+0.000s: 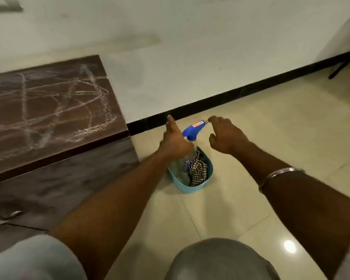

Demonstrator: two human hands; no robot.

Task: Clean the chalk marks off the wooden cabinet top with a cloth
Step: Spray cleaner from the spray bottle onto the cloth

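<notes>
Chalk marks [59, 102] on cabinet top [6, 91]; left hand [176, 143] over spray bottle [192, 130], forefinger straight, can't tell if gripping; right hand [228, 136] loose-fingered, empty, near basket [187, 189] with cloth [198, 170].

We seem to be in a room of a home. We see glossy cream floor tiles [281, 142], a pale painted wall [190, 47] edged by a black skirting strip [230, 96], and a low wooden cabinet [73, 178] set against it. A blue tub [183, 187] with a spray bottle [192, 131] stands on the floor beside it.
</notes>
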